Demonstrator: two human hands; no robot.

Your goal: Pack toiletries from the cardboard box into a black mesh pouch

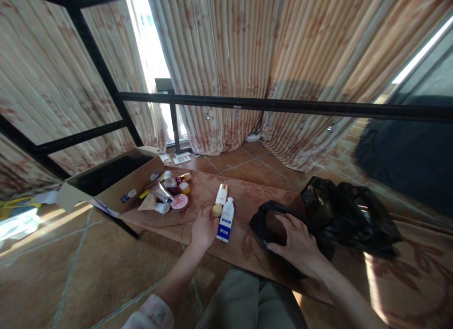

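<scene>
My left hand (204,231) is closed at a small round jar with a yellow lid (217,210), its fingertips against the side. Right beside it on the cloth lie a white tube with a blue end (225,221) and a white bottle with a gold cap (221,195). My right hand (297,239) rests over the mouth of a black plastic bag (261,220), thumb and fingers spread apart. Some of its fingers reach into the opening; the bag's inside is mostly dark.
Several cosmetics, including a pink round compact (179,202), cluster at the left of the cloth-covered bench (247,189). A cardboard box (138,182) stands behind them. Another black bag (348,215) lies at right. A black metal bar (283,105) crosses above.
</scene>
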